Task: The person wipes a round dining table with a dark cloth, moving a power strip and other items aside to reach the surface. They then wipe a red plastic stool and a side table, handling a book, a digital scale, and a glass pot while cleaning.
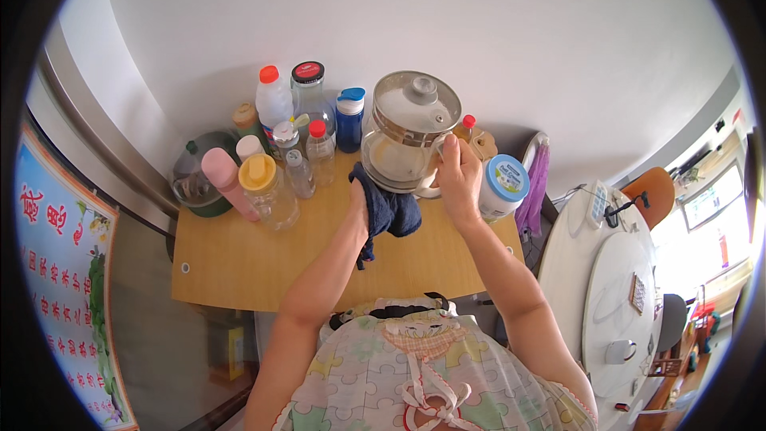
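Above the wooden table, a glass kettle (392, 158) with a metal rim and a clear domed lid is held up, slightly tilted. My right hand (459, 178) is closed round its handle, on the right side. At the kettle's lower left, my left hand (358, 201) holds a dark blue cloth (392, 214) against the glass near the base. The cloth covers most of that hand's fingers and hangs below the kettle.
Bottles crowd the table's (319, 271) back left, among them a yellow-lidded jar (271, 195), a pink bottle (227, 179) and a blue bottle (349, 124). A blue-lidded white tub (504, 183) stands at right. Beyond is a round white table (570, 271).
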Available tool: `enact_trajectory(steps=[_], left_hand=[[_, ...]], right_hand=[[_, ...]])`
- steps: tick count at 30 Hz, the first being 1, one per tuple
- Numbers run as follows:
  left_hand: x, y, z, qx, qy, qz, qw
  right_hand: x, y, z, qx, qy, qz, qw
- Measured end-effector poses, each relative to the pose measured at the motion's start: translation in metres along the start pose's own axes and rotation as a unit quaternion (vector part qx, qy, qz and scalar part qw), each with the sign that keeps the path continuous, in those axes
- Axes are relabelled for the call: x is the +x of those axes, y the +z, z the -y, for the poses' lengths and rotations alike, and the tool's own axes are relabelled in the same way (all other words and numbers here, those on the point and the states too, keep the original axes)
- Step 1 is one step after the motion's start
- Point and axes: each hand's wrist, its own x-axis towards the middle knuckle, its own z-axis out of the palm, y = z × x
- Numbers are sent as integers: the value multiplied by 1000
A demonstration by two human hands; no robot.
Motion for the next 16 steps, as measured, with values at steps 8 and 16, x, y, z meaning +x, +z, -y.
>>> enact_trajectory(steps=[8, 16], left_hand=[[-61, 17, -3, 2, -219, -18, 976], [-145, -12, -5, 213, -89, 43, 972]], right_hand=[[-8, -36, -41, 82, 90, 30, 992], [-49, -57, -122, 127, 143, 65, 979]])
